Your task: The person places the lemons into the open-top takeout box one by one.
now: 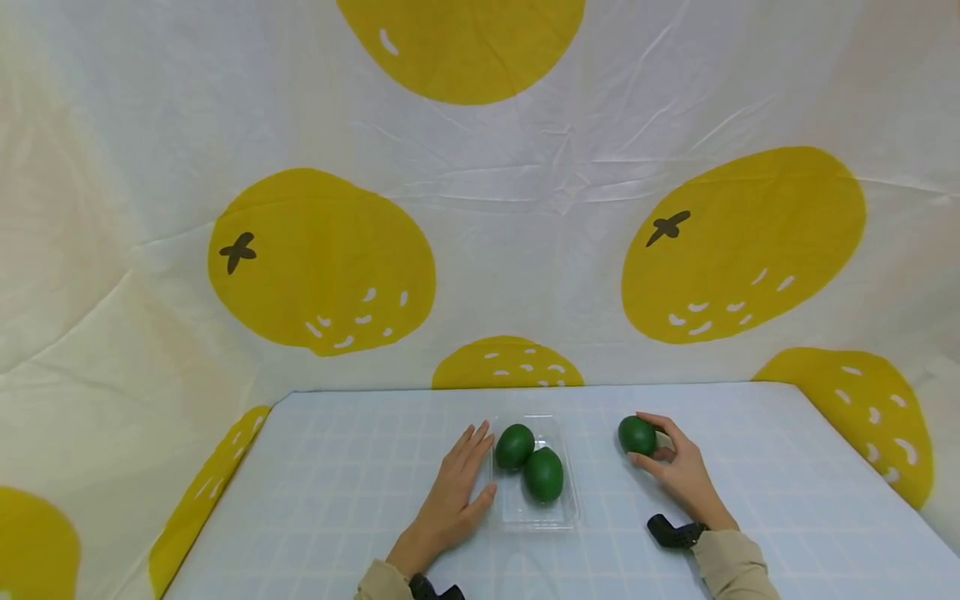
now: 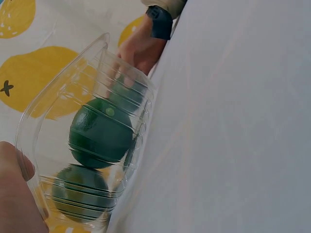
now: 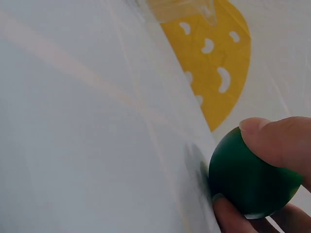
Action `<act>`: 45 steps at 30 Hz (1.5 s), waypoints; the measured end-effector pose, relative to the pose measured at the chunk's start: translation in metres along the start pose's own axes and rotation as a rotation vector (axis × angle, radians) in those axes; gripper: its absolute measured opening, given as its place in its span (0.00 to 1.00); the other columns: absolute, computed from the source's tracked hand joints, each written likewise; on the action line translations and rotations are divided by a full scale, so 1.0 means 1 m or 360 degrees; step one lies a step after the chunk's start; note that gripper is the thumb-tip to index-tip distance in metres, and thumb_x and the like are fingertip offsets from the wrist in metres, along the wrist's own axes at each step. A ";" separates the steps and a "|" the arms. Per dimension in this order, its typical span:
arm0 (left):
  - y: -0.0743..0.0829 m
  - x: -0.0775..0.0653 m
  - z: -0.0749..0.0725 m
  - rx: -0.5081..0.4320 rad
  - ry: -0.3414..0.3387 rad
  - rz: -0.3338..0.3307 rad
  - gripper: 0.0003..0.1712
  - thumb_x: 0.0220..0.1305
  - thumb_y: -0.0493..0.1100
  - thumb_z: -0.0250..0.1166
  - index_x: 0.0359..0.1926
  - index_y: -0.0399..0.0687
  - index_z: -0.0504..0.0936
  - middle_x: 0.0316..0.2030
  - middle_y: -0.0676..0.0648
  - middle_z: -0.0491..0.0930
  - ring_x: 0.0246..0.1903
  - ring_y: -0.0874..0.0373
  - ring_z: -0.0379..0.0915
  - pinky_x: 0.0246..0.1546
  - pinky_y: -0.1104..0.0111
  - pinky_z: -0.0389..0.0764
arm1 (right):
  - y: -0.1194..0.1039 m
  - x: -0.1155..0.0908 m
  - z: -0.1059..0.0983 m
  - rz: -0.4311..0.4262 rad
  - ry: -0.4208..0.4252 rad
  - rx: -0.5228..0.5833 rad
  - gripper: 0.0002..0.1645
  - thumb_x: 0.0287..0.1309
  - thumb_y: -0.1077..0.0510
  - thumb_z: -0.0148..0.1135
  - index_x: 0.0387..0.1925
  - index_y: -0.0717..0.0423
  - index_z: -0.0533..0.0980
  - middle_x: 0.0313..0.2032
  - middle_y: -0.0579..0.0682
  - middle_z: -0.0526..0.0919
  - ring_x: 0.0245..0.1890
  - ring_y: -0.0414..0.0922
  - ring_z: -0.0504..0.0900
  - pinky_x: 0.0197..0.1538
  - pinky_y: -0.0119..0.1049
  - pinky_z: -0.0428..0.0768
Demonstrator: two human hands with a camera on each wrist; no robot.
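A clear plastic box (image 1: pixel 525 518) sits on the table in front of me with two smooth, dark green fruits in it. One fruit (image 1: pixel 514 447) lies at the upper left of the box, and the other (image 1: pixel 543 476) is just below and right of it. My left hand (image 1: pixel 452 493) lies along the box's left side, fingers stretched out and thumb at the wall. To the right of the box, my right hand (image 1: pixel 681 471) pinches a third green fruit (image 3: pixel 252 179) between thumb and fingers. The right wrist view shows this fruit close against the tabletop.
A pale checked cloth covers the table (image 1: pixel 360 467). Behind it hangs a white curtain (image 1: pixel 525 250) printed with big yellow fruits, which also runs down past the sides. Dark wrist cameras, one of them a black device (image 1: pixel 675 532) on the right wrist, stick out over the table.
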State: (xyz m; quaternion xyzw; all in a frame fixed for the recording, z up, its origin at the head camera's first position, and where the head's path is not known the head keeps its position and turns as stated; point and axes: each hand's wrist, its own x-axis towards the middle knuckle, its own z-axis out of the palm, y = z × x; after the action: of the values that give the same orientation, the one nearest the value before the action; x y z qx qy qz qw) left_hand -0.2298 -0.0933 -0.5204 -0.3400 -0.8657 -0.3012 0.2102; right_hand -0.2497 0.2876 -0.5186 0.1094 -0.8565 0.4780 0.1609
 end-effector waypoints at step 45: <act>-0.001 0.000 0.002 -0.0001 -0.0015 -0.0019 0.37 0.61 0.49 0.52 0.70 0.42 0.57 0.72 0.44 0.51 0.70 0.44 0.44 0.64 0.46 0.55 | -0.047 0.008 0.010 -0.0197 0.0139 0.0386 0.37 0.36 0.68 0.76 0.52 0.66 0.70 0.52 0.61 0.74 0.47 0.40 0.76 0.34 0.30 0.81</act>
State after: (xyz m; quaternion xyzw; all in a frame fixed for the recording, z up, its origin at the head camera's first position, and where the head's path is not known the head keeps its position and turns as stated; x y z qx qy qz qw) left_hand -0.2308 -0.0926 -0.5224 -0.3362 -0.8687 -0.3012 0.2040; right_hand -0.2430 0.2547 -0.4831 0.1598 -0.7762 0.5716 0.2126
